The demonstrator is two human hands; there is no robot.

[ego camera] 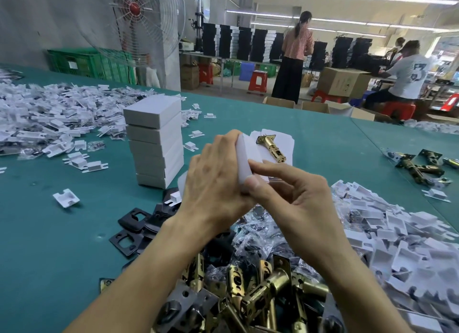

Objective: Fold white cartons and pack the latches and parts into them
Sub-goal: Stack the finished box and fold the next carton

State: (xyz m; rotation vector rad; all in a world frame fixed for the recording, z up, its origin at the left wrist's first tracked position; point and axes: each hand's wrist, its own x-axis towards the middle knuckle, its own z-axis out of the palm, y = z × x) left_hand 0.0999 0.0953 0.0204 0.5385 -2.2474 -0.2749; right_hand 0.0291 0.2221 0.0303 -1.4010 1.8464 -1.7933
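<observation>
Both hands hold a white carton (244, 156) above the green table (62, 233) at mid frame. My left hand (213, 178) grips its left side, fingers curled over the top edge. My right hand (290, 196) pinches the carton's lower end between thumb and forefinger. Just behind the carton, a brass latch (270, 148) lies on flat white carton blanks (288, 141). A pile of brass latches (260, 290) fills the near foreground under my forearms. A stack of folded white cartons (155, 141) stands to the left.
Black strike plates (134, 228) and clear bagged parts (258, 233) lie near my wrists. White paper inserts are heaped at the left (49, 119) and at the right (397, 233). More latches (419, 166) lie far right. A fan (135, 22) and people working stand beyond the table.
</observation>
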